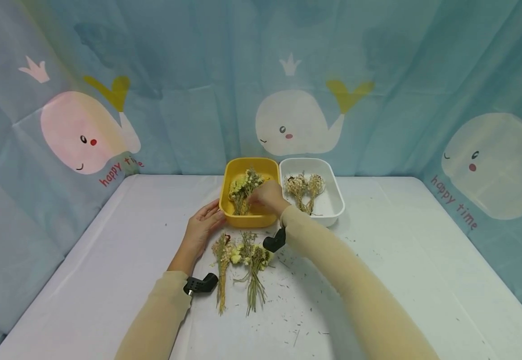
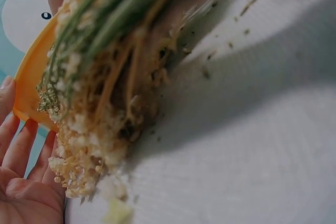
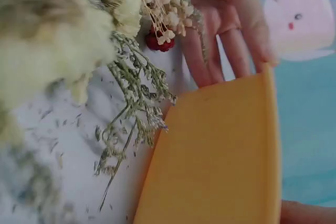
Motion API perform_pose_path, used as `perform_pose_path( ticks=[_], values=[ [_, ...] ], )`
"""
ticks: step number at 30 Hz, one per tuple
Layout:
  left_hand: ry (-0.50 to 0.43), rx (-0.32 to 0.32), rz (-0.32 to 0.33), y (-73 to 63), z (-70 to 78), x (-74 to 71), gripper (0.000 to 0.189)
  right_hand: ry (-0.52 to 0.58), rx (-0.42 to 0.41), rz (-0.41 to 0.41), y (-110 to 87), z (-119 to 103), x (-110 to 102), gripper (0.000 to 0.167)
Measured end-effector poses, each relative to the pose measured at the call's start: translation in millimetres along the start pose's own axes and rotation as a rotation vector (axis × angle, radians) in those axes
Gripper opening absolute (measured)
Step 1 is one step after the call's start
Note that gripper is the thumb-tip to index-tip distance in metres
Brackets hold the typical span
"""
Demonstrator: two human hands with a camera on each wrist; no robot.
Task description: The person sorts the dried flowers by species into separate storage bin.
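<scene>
My left hand [image 1: 202,225] rests at the left side of a yellow bin [image 1: 248,221], its fingers fairly straight and fingertips against the outer wall. The same left hand [image 2: 26,182] shows palm-up in the left wrist view. My right hand [image 1: 267,195] reaches inside the bin, fingers curled at the stems of a dried flower bunch [image 1: 241,187]; its fingertips are partly hidden. Two more dried bunches lie on the table before the bin: a slim one [image 1: 222,270] with a red flower [image 3: 160,40], and a wider yellow-flowered one [image 1: 254,265].
A white bin [image 1: 335,202] stands right against the yellow one, with dried flower bunches [image 1: 306,190] inside. Small plant bits [image 1: 297,332] are scattered over the white table [image 1: 108,275]. A blue curtain [image 1: 189,125] with whale prints hangs behind and at the sides.
</scene>
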State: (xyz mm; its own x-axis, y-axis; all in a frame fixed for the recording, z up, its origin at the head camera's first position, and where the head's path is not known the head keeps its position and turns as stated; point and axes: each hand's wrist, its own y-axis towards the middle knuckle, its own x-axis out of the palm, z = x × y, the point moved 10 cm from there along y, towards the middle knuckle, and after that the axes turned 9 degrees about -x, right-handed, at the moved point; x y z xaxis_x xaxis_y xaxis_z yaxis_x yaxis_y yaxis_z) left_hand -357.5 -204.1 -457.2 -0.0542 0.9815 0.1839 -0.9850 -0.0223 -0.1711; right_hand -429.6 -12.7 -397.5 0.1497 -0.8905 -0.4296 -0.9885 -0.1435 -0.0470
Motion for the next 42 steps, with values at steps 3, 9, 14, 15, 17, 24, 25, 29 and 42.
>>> perform_pose_path(
  ticks=[3, 9, 14, 15, 17, 24, 25, 29, 42],
  values=[
    [-0.001, -0.001, -0.001, 0.3, -0.8, 1.0, 0.060, 0.223, -0.019, -0.041, -13.6, -7, -4, 0.028],
    [0.005, -0.004, -0.005, -0.5, 0.0, 2.5, 0.059, 0.413, -0.007, -0.121, -45.0, -10, -13, 0.032],
    [0.004, 0.004, -0.002, 0.8, 2.4, 1.9, 0.061, 0.505, -0.033, -0.160, -69.4, -7, -20, 0.032],
    [0.001, 0.005, -0.004, 1.2, 2.8, 2.1, 0.061, 0.517, -0.040, -0.163, -74.4, -5, -22, 0.032],
    [0.000, 0.005, -0.007, 1.6, 3.1, 2.5, 0.062, 0.543, -0.037, -0.168, -85.0, -1, -27, 0.031],
    [-0.013, -0.007, -0.004, 0.1, 1.8, 1.6, 0.062, 0.523, -0.042, -0.248, -123.5, 13, -33, 0.038],
    [-0.016, -0.006, -0.005, -0.2, 1.9, 1.5, 0.061, 0.519, -0.047, -0.259, -127.9, 15, -32, 0.038],
    [-0.022, -0.002, -0.001, -1.3, 2.6, 1.0, 0.059, 0.505, -0.057, -0.287, -141.0, 21, -30, 0.036],
    [-0.004, -0.008, 0.009, 0.0, 0.0, -0.4, 0.060, 0.487, -0.031, -0.327, -163.9, 44, -16, 0.041]
  ],
)
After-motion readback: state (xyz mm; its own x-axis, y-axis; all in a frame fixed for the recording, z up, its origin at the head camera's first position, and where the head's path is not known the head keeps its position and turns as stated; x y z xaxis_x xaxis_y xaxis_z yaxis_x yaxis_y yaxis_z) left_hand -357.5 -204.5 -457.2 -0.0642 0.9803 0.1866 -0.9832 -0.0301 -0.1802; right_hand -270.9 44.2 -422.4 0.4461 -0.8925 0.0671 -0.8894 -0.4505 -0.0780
